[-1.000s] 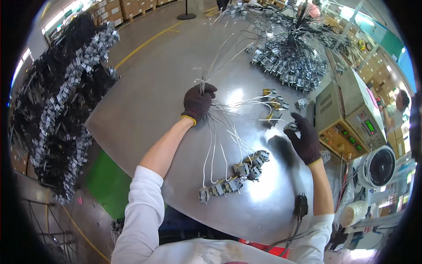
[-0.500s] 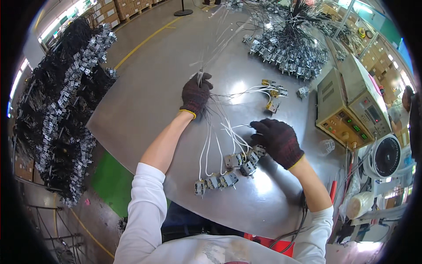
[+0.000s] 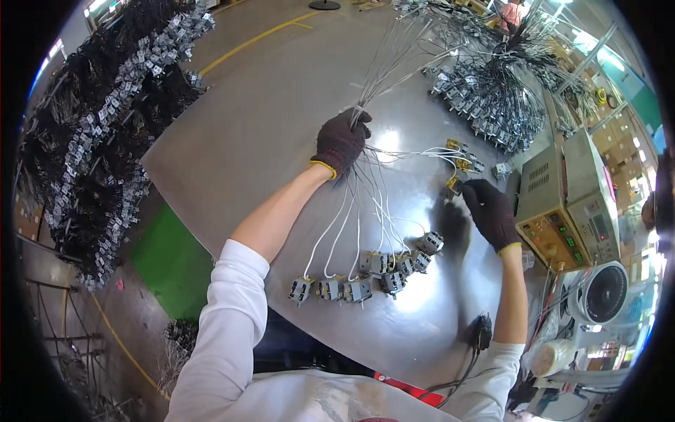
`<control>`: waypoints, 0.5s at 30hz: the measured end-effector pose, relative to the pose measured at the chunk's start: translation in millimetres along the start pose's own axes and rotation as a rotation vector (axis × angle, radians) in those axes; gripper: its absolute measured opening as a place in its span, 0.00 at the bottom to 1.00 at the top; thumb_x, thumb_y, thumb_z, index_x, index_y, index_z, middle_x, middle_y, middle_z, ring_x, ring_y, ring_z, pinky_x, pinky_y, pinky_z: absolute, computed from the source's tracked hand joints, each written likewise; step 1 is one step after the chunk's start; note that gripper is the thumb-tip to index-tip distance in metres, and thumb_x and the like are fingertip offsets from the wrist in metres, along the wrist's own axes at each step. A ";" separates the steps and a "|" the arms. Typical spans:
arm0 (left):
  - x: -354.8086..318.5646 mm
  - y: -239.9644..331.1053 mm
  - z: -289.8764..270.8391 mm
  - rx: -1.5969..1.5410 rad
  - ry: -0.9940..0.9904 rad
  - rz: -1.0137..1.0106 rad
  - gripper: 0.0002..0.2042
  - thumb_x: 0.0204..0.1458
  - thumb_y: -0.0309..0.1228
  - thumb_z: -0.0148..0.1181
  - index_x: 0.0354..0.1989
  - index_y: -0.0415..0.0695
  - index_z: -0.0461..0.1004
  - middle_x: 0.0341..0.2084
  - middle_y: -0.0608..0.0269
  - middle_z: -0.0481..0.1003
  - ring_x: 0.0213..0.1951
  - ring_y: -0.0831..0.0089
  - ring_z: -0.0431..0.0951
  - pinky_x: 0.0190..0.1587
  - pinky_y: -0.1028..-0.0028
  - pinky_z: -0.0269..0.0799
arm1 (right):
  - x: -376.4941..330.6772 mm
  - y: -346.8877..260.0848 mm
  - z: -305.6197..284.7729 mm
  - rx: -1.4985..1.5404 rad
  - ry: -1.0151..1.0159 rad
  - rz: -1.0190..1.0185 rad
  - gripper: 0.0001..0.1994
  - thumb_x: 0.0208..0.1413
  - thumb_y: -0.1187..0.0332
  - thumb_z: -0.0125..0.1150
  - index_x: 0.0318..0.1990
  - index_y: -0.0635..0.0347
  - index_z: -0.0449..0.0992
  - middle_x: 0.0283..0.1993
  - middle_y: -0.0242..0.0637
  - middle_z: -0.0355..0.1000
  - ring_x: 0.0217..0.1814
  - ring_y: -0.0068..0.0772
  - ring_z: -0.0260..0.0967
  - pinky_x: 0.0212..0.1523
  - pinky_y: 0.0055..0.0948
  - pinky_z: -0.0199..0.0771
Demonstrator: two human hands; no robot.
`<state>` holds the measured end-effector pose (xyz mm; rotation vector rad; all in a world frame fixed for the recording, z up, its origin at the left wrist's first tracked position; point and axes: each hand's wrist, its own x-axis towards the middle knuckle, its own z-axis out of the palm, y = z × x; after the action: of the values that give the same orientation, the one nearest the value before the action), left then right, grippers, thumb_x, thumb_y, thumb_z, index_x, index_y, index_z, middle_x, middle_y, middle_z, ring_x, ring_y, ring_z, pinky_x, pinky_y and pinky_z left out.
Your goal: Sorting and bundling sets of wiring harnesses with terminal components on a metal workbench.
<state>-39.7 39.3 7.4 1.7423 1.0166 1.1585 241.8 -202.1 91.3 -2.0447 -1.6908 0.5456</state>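
My left hand (image 3: pixel 342 143), in a dark knit glove with a yellow cuff, is closed around a bundle of thin wires (image 3: pixel 383 77) above the metal table. The loose ends fan out beyond my fist. On the near side, white leads run down to several small grey metal box-shaped parts (image 3: pixel 356 289) lying in a cluster. Other leads stretch right to a few parts with yellowish sides (image 3: pixel 464 156). At the nearest of these, a small wired metal part (image 3: pixel 453 186), the fingertips of my gloved right hand (image 3: pixel 490 214) are closed on its edge; the glove partly hides the grip.
A large heap of similar wired parts (image 3: pixel 485 105) sits at the far right. Instrument boxes with lit displays (image 3: pixel 562 204) and a round fan (image 3: pixel 601 292) flank the right edge. Racks hung with wired parts (image 3: pixel 105 119) stand left. A black cable (image 3: pixel 481 334) lies near my right forearm.
My right hand has left the near cluster and moved farther out to the yellowish-sided parts. A part it was beside now lies at that cluster's right end. The whole view has shifted somewhat.
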 end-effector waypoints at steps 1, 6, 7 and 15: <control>-0.7 -2.1 -3.2 0.008 0.009 -0.014 0.12 0.58 0.28 0.55 0.45 0.49 0.84 0.31 0.59 0.87 0.37 0.63 0.88 0.45 0.63 0.80 | 5.3 -2.5 9.2 -0.030 0.111 0.057 0.20 0.72 0.56 0.64 0.57 0.66 0.77 0.47 0.43 0.83 0.40 0.31 0.81 0.44 0.32 0.82; 2.2 0.1 10.8 0.018 -0.001 0.002 0.12 0.59 0.29 0.55 0.45 0.48 0.84 0.31 0.61 0.87 0.36 0.65 0.88 0.45 0.64 0.81 | 32.7 51.0 40.2 0.175 0.400 -0.027 0.26 0.65 0.58 0.74 0.63 0.65 0.74 0.49 0.43 0.81 0.42 0.36 0.81 0.48 0.34 0.83; 2.5 -6.8 8.1 0.038 -0.001 0.028 0.12 0.60 0.31 0.55 0.46 0.49 0.85 0.31 0.62 0.87 0.36 0.68 0.88 0.45 0.66 0.81 | 33.7 41.1 43.8 0.181 0.388 -0.036 0.26 0.65 0.58 0.74 0.63 0.65 0.74 0.49 0.43 0.81 0.42 0.36 0.81 0.48 0.34 0.83; 1.9 -0.1 2.1 0.001 -0.041 -0.068 0.11 0.58 0.28 0.56 0.44 0.48 0.85 0.31 0.57 0.86 0.36 0.62 0.87 0.45 0.62 0.80 | -22.9 -32.2 11.3 -0.025 -0.019 -0.161 0.15 0.59 0.62 0.76 0.51 0.54 0.83 0.41 0.37 0.80 0.41 0.35 0.80 0.43 0.37 0.80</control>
<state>-37.2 40.6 7.3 1.7117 1.0437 1.0754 205.2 -218.5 100.5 -1.9039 -1.8623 0.4935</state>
